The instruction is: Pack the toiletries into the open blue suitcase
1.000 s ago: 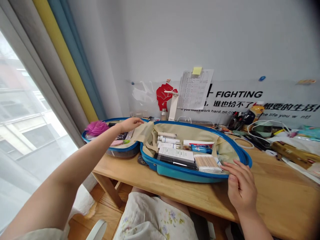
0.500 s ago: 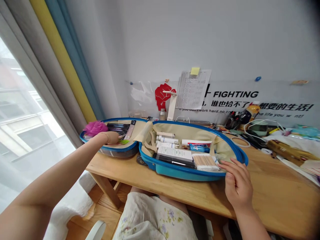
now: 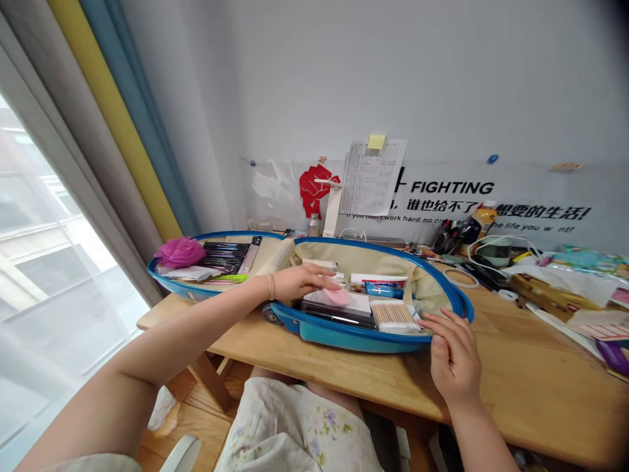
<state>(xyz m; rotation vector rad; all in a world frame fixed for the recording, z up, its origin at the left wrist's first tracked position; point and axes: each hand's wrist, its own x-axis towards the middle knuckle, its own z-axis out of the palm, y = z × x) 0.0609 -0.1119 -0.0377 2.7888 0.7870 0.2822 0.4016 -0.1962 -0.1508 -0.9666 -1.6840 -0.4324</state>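
Observation:
An open blue suitcase [image 3: 354, 341] lies on the table with its two halves spread. My left hand [image 3: 301, 282] is over the right half, fingers closed on a small pink rounded pad [image 3: 338, 296]; its exact kind is unclear. Beneath the pad are a white box [image 3: 361, 303] and a black case [image 3: 339, 315]. My right hand [image 3: 455, 354] rests at the right front rim, fingers stretched apart, near a pack of cotton swabs [image 3: 393, 314]. Behind lie a toothpaste box [image 3: 363, 278] and a blue tube [image 3: 383, 289].
In the left half sit a purple bath puff [image 3: 179, 252] and a pack of black brushes [image 3: 226, 257]. A desk lamp [image 3: 332, 210] stands behind. Pens [image 3: 445, 236], a tape roll [image 3: 460, 278] and a gold pouch [image 3: 550, 295] crowd the table's right side.
My left hand has moved right from the suitcase's left half to above the right half, now with the pink pad in its fingers. My right hand stays at the rim.

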